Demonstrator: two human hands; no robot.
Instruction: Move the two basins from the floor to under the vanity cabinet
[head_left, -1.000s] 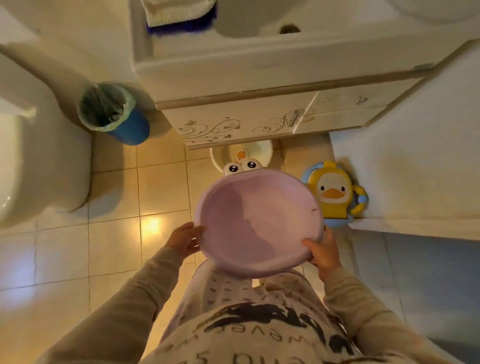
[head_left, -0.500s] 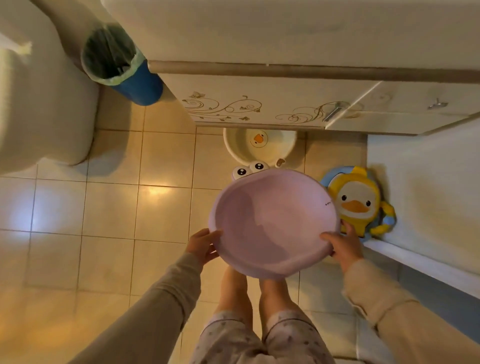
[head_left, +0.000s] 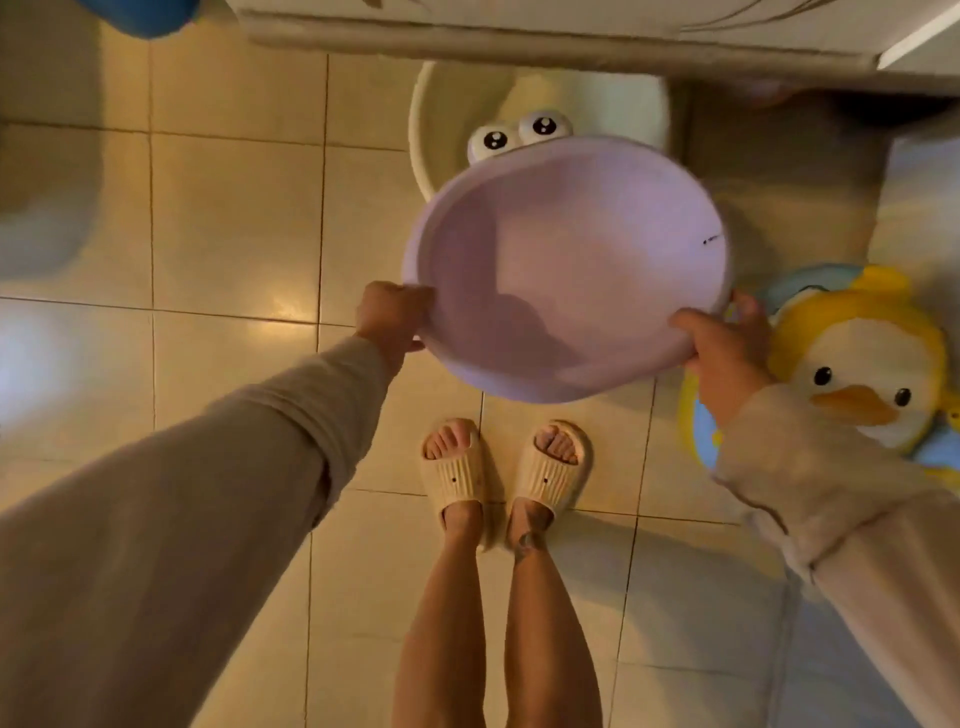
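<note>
Head view. I hold the purple basin between both hands, clear of the floor, its open side facing up toward me. My left hand is closed on the rim at the near left edge; my right hand is closed on the rim at the near right edge, thumb over the lip and fingers underneath. The basin is empty. Two cartoon eyes stand up from its far rim.

Below and beyond it, the white basin rests on the floor, its far part tucked under the front edge of the vanity cabinet; the purple basin overlaps its near side from this angle. Whether the two touch, I cannot tell.

The floor is beige glazed tile with dark grout lines, with a glare spot to the left of my left hand.

My feet in cream slippers stand just nearer than the basin. A yellow duck child seat sits at the right, just beside my right hand and partly hidden by my sleeve. A blue bin shows at the top left corner, well apart.
</note>
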